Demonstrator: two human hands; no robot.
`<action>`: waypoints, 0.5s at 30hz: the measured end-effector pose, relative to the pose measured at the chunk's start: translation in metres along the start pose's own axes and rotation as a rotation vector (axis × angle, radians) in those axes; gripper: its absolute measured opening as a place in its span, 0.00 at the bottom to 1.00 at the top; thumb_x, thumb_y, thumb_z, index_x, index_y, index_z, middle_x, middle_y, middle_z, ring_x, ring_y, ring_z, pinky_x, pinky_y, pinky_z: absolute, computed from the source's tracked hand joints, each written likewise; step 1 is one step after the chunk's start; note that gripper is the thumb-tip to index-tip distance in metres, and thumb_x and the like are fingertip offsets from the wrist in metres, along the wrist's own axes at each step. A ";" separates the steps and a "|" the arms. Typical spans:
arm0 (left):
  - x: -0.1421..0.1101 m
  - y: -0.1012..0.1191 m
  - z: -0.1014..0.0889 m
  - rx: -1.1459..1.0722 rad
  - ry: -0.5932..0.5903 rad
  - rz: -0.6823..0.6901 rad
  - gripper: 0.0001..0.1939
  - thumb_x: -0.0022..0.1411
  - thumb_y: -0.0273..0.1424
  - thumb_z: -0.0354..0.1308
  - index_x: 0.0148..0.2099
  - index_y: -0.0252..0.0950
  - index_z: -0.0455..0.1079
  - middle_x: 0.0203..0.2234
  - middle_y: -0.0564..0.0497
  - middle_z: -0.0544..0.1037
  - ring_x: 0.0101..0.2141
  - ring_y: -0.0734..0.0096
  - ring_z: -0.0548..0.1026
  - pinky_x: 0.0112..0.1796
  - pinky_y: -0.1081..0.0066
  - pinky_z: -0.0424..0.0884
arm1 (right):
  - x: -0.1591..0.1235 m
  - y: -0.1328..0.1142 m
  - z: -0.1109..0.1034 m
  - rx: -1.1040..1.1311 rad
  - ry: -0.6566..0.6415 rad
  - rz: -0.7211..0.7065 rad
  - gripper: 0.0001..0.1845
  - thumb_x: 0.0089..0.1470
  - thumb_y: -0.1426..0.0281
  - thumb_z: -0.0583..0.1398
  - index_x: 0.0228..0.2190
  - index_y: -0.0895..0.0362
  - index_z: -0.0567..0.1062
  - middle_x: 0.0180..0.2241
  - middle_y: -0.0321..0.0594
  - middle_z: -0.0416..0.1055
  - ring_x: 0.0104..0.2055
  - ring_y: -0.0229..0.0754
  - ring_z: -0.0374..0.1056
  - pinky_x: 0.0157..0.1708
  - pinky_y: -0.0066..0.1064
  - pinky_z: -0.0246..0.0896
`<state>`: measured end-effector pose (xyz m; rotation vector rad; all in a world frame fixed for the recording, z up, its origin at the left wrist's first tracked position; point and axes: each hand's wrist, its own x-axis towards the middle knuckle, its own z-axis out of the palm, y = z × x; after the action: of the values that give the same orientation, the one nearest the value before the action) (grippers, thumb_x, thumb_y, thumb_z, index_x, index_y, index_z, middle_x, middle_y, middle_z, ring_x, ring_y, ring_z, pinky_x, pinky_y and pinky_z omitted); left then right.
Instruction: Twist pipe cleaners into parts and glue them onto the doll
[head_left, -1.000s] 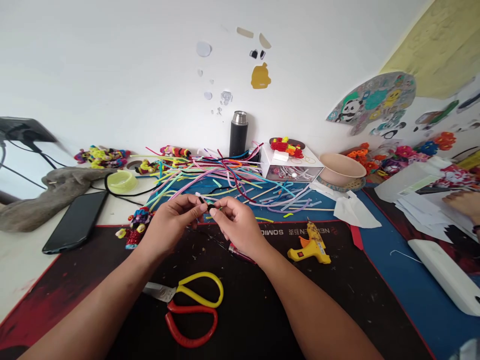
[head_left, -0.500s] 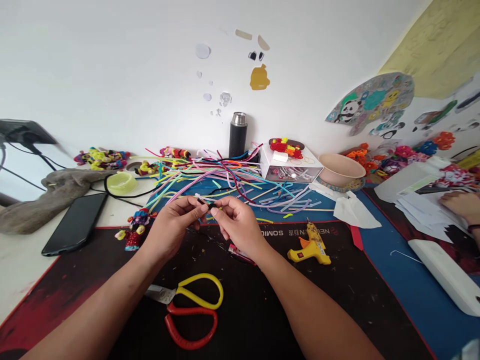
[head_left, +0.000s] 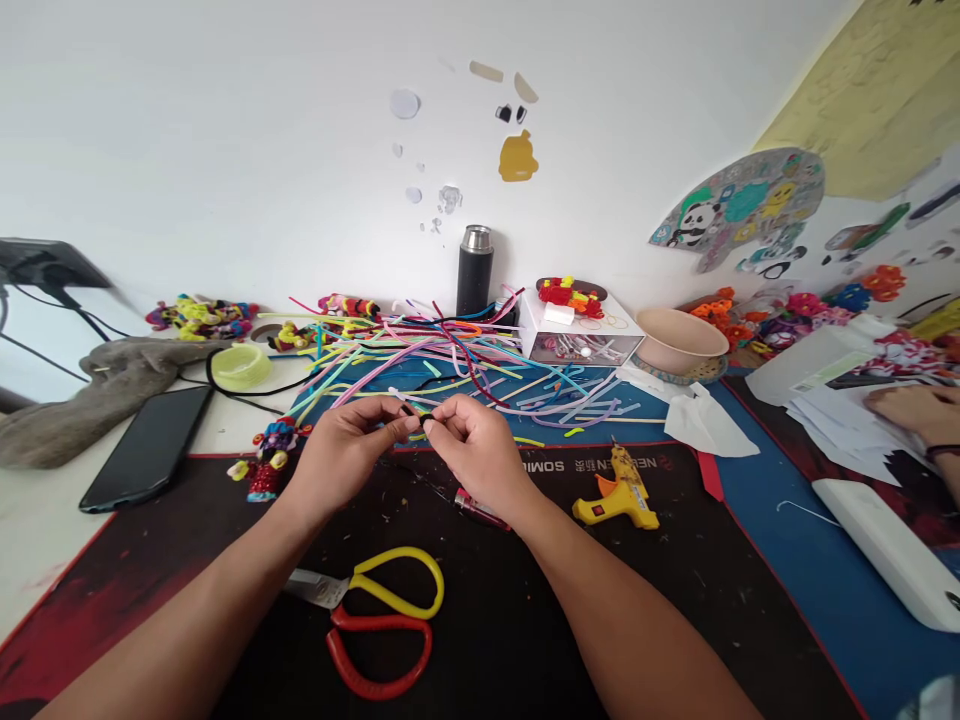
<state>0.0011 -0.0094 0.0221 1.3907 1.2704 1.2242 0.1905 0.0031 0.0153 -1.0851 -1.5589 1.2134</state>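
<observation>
My left hand (head_left: 361,432) and my right hand (head_left: 474,445) meet over the back edge of the dark mat, thumbs and fingertips pinched. Between them is a small black piece of pipe cleaner (head_left: 409,411), mostly covered by the fingers. Just behind the hands lies a spread of coloured pipe cleaners (head_left: 390,360). A small pipe-cleaner doll (head_left: 268,462) stands by my left wrist. Below my hands are scissors (head_left: 382,625) with one yellow and one red handle. A red tube-like item (head_left: 480,508) lies partly under my right wrist.
A yellow glue gun (head_left: 619,492) rests on the mat (head_left: 675,600) at right. Behind stand a black flask (head_left: 475,275), a white box (head_left: 581,330) and a pink bowl (head_left: 679,345). A phone (head_left: 146,450) lies at left. Another person's hand (head_left: 919,412) is at far right.
My fingers have shifted slightly around the black piece, and a little more of it shows between them. The view has moved very slightly; all else stays in place.
</observation>
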 end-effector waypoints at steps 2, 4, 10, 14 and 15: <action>-0.002 0.007 -0.002 0.227 0.042 0.135 0.12 0.59 0.45 0.74 0.36 0.42 0.84 0.32 0.49 0.85 0.34 0.61 0.79 0.38 0.67 0.73 | 0.000 -0.001 -0.002 -0.085 -0.010 -0.030 0.07 0.60 0.62 0.63 0.34 0.52 0.73 0.19 0.25 0.59 0.22 0.37 0.56 0.26 0.31 0.49; -0.003 0.014 -0.003 0.379 0.043 0.216 0.11 0.62 0.44 0.71 0.35 0.43 0.84 0.34 0.49 0.87 0.36 0.58 0.81 0.41 0.65 0.73 | 0.000 -0.001 -0.004 -0.170 -0.029 -0.059 0.06 0.61 0.64 0.62 0.34 0.52 0.73 0.19 0.24 0.59 0.22 0.37 0.56 0.28 0.32 0.49; -0.002 0.013 -0.007 0.415 -0.050 0.122 0.13 0.63 0.45 0.67 0.35 0.42 0.83 0.33 0.50 0.87 0.35 0.58 0.81 0.38 0.66 0.72 | -0.002 0.005 -0.001 -0.326 -0.059 -0.135 0.01 0.60 0.69 0.62 0.35 0.52 0.74 0.18 0.24 0.59 0.22 0.37 0.56 0.30 0.31 0.49; -0.003 0.016 -0.007 0.334 -0.062 0.075 0.14 0.62 0.46 0.69 0.36 0.40 0.81 0.31 0.51 0.84 0.32 0.63 0.78 0.36 0.68 0.71 | -0.001 0.006 0.002 -0.193 -0.056 -0.111 0.04 0.61 0.65 0.62 0.36 0.52 0.74 0.20 0.26 0.62 0.23 0.37 0.57 0.28 0.30 0.50; -0.003 0.018 -0.006 0.270 -0.051 0.044 0.15 0.61 0.46 0.70 0.35 0.39 0.81 0.30 0.51 0.83 0.31 0.64 0.77 0.34 0.69 0.71 | -0.001 0.006 0.002 -0.149 -0.055 -0.091 0.05 0.62 0.64 0.62 0.37 0.52 0.74 0.21 0.26 0.63 0.23 0.37 0.58 0.27 0.30 0.50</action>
<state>-0.0022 -0.0148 0.0403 1.6393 1.4151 1.0672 0.1898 0.0025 0.0095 -1.0702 -1.7444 1.0876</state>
